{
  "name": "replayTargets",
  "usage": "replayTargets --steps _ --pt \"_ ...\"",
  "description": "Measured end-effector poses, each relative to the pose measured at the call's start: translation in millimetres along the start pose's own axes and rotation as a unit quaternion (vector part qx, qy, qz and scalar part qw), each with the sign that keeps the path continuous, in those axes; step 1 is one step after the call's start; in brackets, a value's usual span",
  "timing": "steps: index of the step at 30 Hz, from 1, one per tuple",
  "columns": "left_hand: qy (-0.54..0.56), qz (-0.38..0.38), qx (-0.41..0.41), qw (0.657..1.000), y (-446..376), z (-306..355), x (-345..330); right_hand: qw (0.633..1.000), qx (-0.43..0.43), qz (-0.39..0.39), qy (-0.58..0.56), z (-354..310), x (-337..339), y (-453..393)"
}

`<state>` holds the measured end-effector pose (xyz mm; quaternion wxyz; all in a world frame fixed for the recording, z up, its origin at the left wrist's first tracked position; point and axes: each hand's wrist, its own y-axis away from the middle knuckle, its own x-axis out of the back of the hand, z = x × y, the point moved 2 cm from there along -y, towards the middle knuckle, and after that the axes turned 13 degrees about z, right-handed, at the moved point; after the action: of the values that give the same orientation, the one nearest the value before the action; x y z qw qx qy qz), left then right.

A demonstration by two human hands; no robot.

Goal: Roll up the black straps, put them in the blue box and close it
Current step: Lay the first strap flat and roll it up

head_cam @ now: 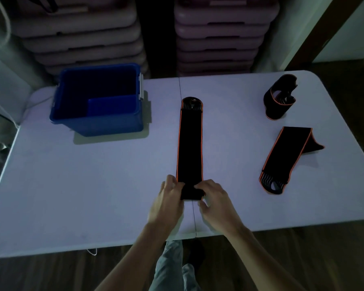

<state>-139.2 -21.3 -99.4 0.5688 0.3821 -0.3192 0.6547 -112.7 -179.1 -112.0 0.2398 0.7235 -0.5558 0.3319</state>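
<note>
A long black strap with orange edges lies flat down the middle of the white table, running away from me. My left hand and my right hand both pinch its near end, which is curled into a small roll. A second black strap lies folded at the right. A third black strap sits loosely coiled at the far right. The blue box stands open at the far left, with a blue panel, perhaps its lid, leaning inside.
Stacks of pale plastic platforms rise behind the table. A white cable trails beside the box. The table's near edge runs just below my wrists, with wooden floor and my legs beneath.
</note>
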Motion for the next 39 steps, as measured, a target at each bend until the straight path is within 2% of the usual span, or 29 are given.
replayTargets --steps 4,9,17,21,27,30,32,36,39 --pt "-0.106 -0.003 -0.089 0.990 -6.6 0.7 5.3 0.997 0.051 -0.007 0.062 -4.3 -3.6 -2.4" --pt "-0.091 -0.026 -0.121 0.988 -20.4 -2.2 15.7 0.991 0.076 -0.002 0.111 -11.8 -5.6 -11.9" --pt "-0.087 -0.105 -0.037 0.990 -58.8 -3.1 20.1 0.990 0.024 -0.057 0.129 -17.1 -2.5 -45.8" --pt "-0.086 -0.085 -0.009 0.993 -65.8 -3.5 15.8 0.992 -0.017 -0.056 0.113 -19.4 0.2 -57.0" --pt "-0.066 -0.026 0.017 0.997 -62.3 -3.4 11.8 0.993 -0.008 0.003 0.118 -21.7 0.9 -59.6" --pt "-0.067 0.020 0.001 0.998 -58.4 -3.7 11.0 0.989 0.034 0.048 0.136 -21.5 -0.9 -54.9" --pt "-0.078 0.036 -0.022 0.996 -56.8 -4.1 9.4 0.985 0.065 0.051 0.152 -19.2 -3.3 -51.8" --pt "-0.094 0.050 -0.068 0.992 -56.2 -5.3 7.4 0.977 0.105 0.036 0.180 -13.9 -6.3 -48.5" --pt "-0.100 0.042 -0.086 0.990 -56.0 -4.3 7.9 0.978 0.105 0.000 0.179 -9.4 -5.7 -45.4"
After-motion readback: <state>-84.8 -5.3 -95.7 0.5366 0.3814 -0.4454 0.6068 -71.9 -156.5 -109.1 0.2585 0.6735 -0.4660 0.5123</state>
